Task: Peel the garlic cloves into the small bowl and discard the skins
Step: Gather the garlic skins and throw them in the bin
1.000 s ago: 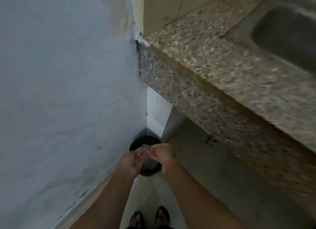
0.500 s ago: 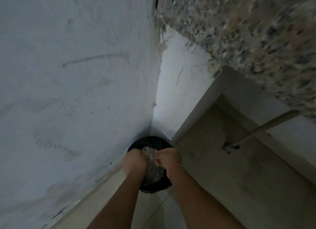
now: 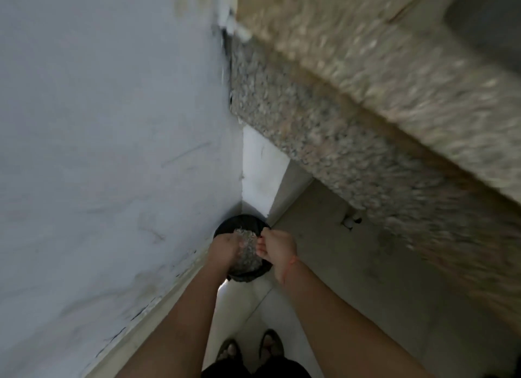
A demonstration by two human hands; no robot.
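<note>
Since the garlic skins [image 3: 246, 252] are bunched as a pale, flaky heap right over the mouth of the black bin [image 3: 242, 221], the step in hand looks like the last one, discarding. No cloves or small bowl show in this view. The heap sits between the two hands, within the bin's rim, and it is too blurred to tell whether it lies loose or on some sheet. Its long axis runs away from the person, from the near rim toward the wall corner. It has no clear tip, so it points no particular way along that line.

The left hand [image 3: 225, 248] has its grip curled into the heap's left side, grasping the skins. The right hand [image 3: 277, 249] is clenched at the heap's upper right edge and seems to pinch it there, though the dark scrap at its fingertips could be bin liner.

The next move, as I judge it, calls for both grips to loosen and the hands to part, so the flakes fall straight down. They are light and would drift, so the release should be low and inside the rim.

The bin stands on the floor [image 3: 338, 264] in the corner, against the pale wall [image 3: 112, 152] and below the speckled stone table [image 3: 324, 123], whose sink [image 3: 493, 25] shows at the upper right.
</note>
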